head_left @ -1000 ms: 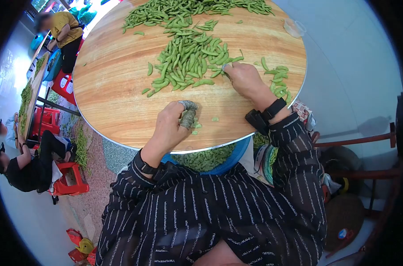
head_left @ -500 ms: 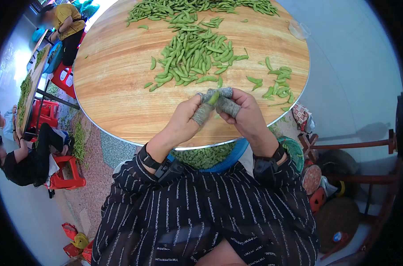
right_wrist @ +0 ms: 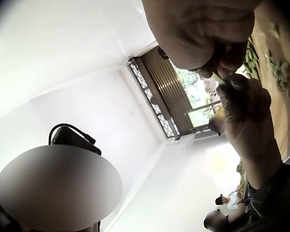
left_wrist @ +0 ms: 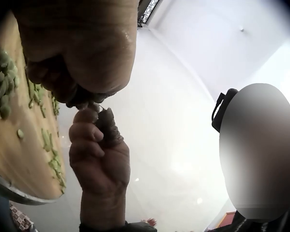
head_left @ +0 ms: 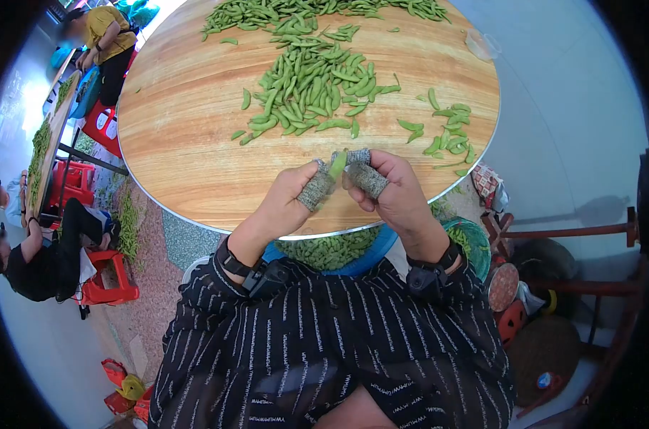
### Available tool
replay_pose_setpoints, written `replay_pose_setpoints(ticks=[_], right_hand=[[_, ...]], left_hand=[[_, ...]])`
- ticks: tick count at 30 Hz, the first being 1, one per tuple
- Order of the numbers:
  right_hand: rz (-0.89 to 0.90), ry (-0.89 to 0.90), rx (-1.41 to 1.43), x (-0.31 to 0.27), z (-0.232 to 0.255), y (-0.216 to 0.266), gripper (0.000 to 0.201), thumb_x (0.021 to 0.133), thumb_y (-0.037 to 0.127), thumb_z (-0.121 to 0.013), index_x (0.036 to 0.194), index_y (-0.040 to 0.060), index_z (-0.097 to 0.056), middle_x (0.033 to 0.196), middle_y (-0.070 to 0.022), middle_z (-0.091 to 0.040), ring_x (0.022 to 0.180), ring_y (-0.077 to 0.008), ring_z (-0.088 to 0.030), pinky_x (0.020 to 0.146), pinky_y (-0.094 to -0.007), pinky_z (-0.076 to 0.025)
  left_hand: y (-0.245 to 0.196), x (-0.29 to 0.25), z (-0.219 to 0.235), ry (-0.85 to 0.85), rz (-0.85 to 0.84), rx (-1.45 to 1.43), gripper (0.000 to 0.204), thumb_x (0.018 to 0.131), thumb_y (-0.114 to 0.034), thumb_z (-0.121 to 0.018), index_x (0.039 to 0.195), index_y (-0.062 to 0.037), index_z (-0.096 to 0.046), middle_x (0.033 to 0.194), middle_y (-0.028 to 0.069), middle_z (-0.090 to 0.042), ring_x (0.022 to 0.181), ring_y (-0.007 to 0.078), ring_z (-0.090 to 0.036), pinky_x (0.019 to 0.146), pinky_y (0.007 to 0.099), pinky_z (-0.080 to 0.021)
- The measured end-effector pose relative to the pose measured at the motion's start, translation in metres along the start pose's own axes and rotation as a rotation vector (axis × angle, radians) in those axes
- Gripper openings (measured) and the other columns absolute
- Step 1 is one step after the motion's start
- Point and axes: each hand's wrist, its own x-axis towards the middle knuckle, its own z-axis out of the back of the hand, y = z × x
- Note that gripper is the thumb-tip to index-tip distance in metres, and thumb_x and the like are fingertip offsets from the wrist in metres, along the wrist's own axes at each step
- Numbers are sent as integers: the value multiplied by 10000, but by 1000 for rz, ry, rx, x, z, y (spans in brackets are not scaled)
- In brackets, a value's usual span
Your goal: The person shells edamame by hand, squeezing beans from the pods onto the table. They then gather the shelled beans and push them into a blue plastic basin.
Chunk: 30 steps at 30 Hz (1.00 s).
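Holding a green pod (head_left: 338, 164) upright above the near part of a round wooden table (head_left: 181, 136), a person in a black shirt (head_left: 332, 336) with white broken stripes works with both hands close together. The left hand (head_left: 290, 194) pinches the pod's lower end between thumb and finger. The right hand (head_left: 394, 189) has its fingers curled in just beside the pod; whether it grips the pod too, I cannot tell. Grey wraps (head_left: 367, 180) cover the thumb and a finger of the right hand, and similar ones show on the left. Beyond the hands, a middle pile of pods (head_left: 306, 89) spreads over the table, leading to a far heap (head_left: 332, 8) at the far edge. A small scatter of pods (head_left: 453, 123) lies on the right, with a clear plastic container (head_left: 482, 47) farther back near the rim. Under the table's near edge, a blue tub (head_left: 383, 244) holds many small green beans (head_left: 328, 252). Off to the left, a person in a yellow shirt (head_left: 109, 34) and a person in black (head_left: 31, 254) are beside a long table bearing more pods, with a red stool (head_left: 110, 282) near the person in black.
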Motion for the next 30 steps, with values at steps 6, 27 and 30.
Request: replay_pose_setpoints(ticks=[6,27,30], right_hand=[[-3,-17,-22,1,4,-7,97,813,59,-492,875,22,-556,667,7,-516,523,-32,-427,430,-149,-299],[87,11,145,9,2,-32,90,781,21,-518,859,18,-563,695,18,-519,589,-30,-433,506,-160,-336],[185,-47,-65,14,4,-37,86,784,36,-532,860,10,-560,698,19,-518,596,-50,-439,524,-194,-364]], left_hand=[[6,0,0,45,-72,84,204,862,-190,-458,917,-11,-538,739,48,-557,636,123,-513,581,240,-411],[18,-1,-29,-239,106,-548,179,868,-222,-468,819,-50,-466,578,0,-421,455,79,-360,401,204,-290],[10,2,-27,-258,164,-667,252,904,-285,-396,795,-67,-463,569,-37,-407,437,36,-309,388,170,-227]])
